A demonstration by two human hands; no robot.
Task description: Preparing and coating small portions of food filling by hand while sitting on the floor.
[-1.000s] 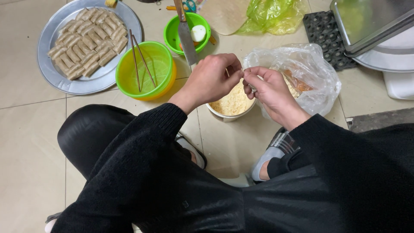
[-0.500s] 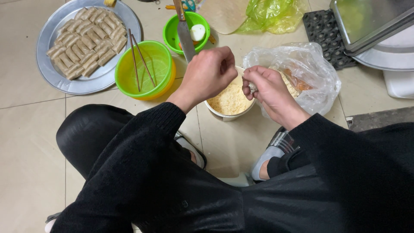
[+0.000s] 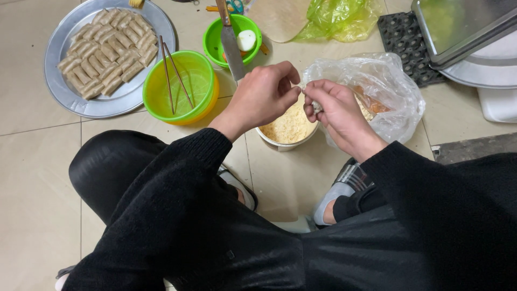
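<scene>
Pale crumbs fill the bowl (image 3: 288,129) just beneath our fingers, and that is where the head view finds us at work. Our left hand (image 3: 261,97) and right hand (image 3: 336,110) meet above the bowl's rim, fingertips touching. The right fingers (image 3: 318,105) are curled together around a small pale piece (image 3: 318,108), mostly hidden in the grip; the left fingers (image 3: 288,89) are pinched at its end, so both hands are clamped on it. We cannot tell exactly what the piece is.

Just beyond the right fingers lies a clear plastic bag (image 3: 388,91) with more pale and orange food inside. Beyond the left fingers a knife (image 3: 231,46) rests across a small green bowl (image 3: 215,35). Further left of the fingers stands a larger green bowl (image 3: 186,89) with chopsticks (image 3: 172,75) propped in it, and past that a round metal tray (image 3: 70,102) on the tiled floor (image 3: 32,161).

We judge the work well along: the tray already carries many finished rolls (image 3: 107,51) in rows, though bare metal remains and the bag is not yet empty, so more pieces are left.
</scene>
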